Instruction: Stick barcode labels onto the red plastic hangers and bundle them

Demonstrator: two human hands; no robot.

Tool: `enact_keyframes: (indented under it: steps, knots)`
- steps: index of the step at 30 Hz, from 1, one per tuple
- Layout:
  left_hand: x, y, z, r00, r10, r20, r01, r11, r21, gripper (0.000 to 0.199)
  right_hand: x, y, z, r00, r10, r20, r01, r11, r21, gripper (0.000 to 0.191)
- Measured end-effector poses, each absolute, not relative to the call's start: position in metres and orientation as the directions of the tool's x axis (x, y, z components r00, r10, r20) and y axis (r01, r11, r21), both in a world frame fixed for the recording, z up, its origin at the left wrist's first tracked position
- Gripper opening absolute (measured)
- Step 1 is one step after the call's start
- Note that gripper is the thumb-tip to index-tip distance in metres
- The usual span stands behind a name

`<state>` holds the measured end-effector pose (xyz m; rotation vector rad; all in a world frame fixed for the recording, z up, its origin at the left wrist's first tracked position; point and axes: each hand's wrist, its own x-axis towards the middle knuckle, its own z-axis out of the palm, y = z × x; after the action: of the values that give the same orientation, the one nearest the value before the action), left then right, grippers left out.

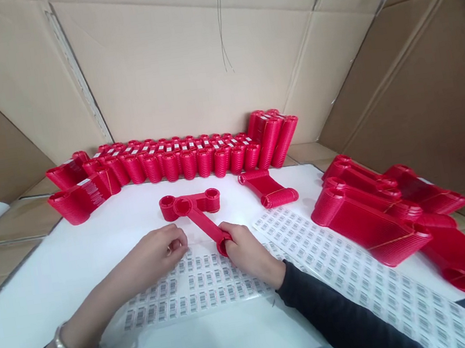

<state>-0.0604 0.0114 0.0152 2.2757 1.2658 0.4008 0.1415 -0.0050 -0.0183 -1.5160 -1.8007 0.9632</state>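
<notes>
My right hand grips the near end of a flat red plastic piece with a ring at each end; its far end rests on a small stack of the same red pieces. My left hand hovers over a sheet of barcode stickers, fingertips pinched together at the sheet's far edge; whether a sticker is between them I cannot tell. A metal bangle sits on my left wrist.
A long row of stacked red pieces lines the back of the white table. More bundles lie at the right and one in the middle. A second sticker sheet stretches right. Cardboard walls surround everything.
</notes>
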Motion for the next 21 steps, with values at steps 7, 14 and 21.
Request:
enact_keyframes:
  steps: [7,14,21]
  knots:
    - [-0.043,0.001,0.029,0.37,0.929,0.034,0.437,-0.206,0.876,0.028,0.136,-0.012,-0.013,-0.202,0.979,0.037,0.583,0.151,-0.799,0.018]
    - [-0.039,-0.001,0.028,0.315,0.949,0.002,0.464,-0.156,0.872,0.025,0.132,-0.017,-0.008,-0.205,0.979,0.014,0.574,0.132,-0.808,0.019]
    - [-0.037,-0.004,0.026,0.292,0.953,0.084,0.575,-0.245,0.78,0.023,0.131,-0.018,-0.008,-0.205,0.979,0.001,0.582,0.123,-0.804,0.018]
